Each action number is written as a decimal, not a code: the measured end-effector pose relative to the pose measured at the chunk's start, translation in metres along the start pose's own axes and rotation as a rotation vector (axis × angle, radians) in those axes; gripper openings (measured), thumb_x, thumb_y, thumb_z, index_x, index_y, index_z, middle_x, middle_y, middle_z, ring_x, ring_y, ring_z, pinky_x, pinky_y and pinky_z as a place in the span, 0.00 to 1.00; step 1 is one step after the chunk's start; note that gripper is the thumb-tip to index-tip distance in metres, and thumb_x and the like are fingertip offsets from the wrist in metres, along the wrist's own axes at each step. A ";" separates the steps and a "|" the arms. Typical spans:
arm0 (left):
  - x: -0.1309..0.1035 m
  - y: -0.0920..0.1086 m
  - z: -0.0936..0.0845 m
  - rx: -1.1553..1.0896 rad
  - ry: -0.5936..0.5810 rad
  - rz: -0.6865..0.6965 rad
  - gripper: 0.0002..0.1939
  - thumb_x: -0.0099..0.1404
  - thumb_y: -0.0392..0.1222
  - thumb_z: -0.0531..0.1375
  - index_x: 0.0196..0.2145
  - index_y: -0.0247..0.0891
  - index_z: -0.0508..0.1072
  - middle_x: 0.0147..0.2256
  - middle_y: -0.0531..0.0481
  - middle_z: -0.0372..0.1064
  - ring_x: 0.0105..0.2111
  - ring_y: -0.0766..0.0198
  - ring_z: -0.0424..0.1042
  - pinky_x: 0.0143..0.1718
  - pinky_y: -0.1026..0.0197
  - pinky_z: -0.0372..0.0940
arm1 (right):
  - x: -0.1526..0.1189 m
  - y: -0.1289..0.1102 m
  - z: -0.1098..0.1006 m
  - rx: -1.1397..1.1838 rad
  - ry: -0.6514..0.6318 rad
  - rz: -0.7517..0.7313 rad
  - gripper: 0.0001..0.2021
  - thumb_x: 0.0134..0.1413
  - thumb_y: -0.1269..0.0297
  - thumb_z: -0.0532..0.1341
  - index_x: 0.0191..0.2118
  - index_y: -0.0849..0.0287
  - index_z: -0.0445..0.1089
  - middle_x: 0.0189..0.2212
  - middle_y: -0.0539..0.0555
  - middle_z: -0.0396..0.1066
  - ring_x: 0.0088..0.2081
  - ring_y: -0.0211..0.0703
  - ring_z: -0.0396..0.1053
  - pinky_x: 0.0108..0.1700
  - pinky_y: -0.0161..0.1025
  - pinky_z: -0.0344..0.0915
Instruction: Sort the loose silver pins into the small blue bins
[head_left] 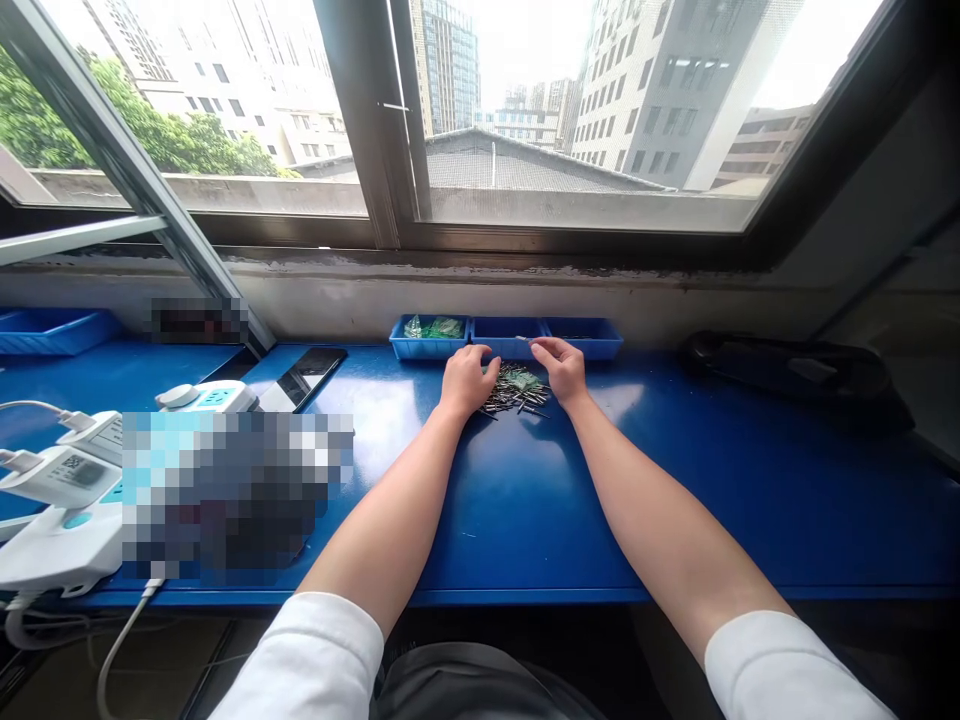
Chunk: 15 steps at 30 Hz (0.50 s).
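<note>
A loose pile of small, thin metal pieces [516,392], dark and silvery, lies on the blue table with some greenish bits among them. My left hand [466,382] rests at the pile's left side, its fingers bent and the thumb apart from them. Above the pile's right side, my right hand [562,370] pinches a small, slim, pale piece [523,339] between thumb and forefinger; its exact kind is too small to tell. Just behind both hands stands a row of blue bins: the left bin [427,347] holds green and clear bits, beside a middle bin [501,328] and a right bin [592,340].
A black phone [319,372] lies left on the blue table [525,530]. Power strips [52,550] with plugs and cables fill the left side, beside a blurred patch. A dark case [795,375] sits far right. Another blue tray [60,335] is far left, below the window.
</note>
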<state>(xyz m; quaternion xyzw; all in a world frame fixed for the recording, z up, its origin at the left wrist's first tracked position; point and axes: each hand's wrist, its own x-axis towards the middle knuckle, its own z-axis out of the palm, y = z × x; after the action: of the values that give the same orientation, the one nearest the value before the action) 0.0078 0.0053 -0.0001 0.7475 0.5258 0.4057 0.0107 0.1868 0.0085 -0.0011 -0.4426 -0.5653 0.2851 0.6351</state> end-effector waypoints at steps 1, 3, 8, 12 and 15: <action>0.001 -0.003 0.000 0.007 0.011 -0.047 0.13 0.63 0.45 0.54 0.41 0.36 0.71 0.42 0.44 0.72 0.44 0.56 0.69 0.48 0.56 0.63 | 0.002 0.001 -0.003 -0.063 0.038 -0.022 0.17 0.45 0.53 0.63 0.39 0.59 0.74 0.38 0.56 0.75 0.42 0.47 0.70 0.47 0.44 0.66; 0.002 -0.008 -0.001 0.010 0.017 -0.150 0.11 0.63 0.43 0.54 0.39 0.37 0.72 0.41 0.44 0.72 0.44 0.57 0.69 0.48 0.57 0.63 | 0.006 0.002 -0.007 -0.227 0.121 -0.047 0.19 0.47 0.54 0.61 0.44 0.58 0.73 0.43 0.56 0.73 0.47 0.49 0.67 0.52 0.47 0.62; 0.004 -0.014 -0.002 0.011 -0.058 -0.339 0.11 0.62 0.44 0.53 0.36 0.38 0.72 0.39 0.44 0.71 0.42 0.56 0.70 0.46 0.56 0.63 | 0.008 0.001 -0.012 -0.468 0.143 0.097 0.29 0.46 0.56 0.61 0.57 0.57 0.64 0.53 0.59 0.66 0.57 0.56 0.55 0.57 0.54 0.54; 0.004 -0.014 -0.003 -0.026 -0.101 -0.343 0.12 0.63 0.44 0.50 0.35 0.40 0.72 0.40 0.45 0.72 0.42 0.56 0.69 0.46 0.56 0.63 | 0.005 0.000 -0.010 -0.543 0.079 0.108 0.32 0.44 0.58 0.61 0.59 0.54 0.61 0.63 0.58 0.52 0.60 0.59 0.50 0.56 0.57 0.53; 0.004 -0.014 -0.004 -0.087 -0.120 -0.372 0.14 0.64 0.43 0.48 0.38 0.41 0.73 0.41 0.47 0.72 0.44 0.58 0.69 0.46 0.58 0.63 | 0.003 -0.001 -0.007 -0.559 0.147 -0.027 0.26 0.46 0.61 0.59 0.54 0.57 0.66 0.59 0.59 0.58 0.59 0.56 0.53 0.57 0.53 0.54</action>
<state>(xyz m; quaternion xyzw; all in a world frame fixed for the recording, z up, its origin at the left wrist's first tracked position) -0.0051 0.0134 -0.0017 0.6592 0.6354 0.3735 0.1491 0.1940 0.0087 0.0016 -0.6123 -0.5804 0.0768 0.5313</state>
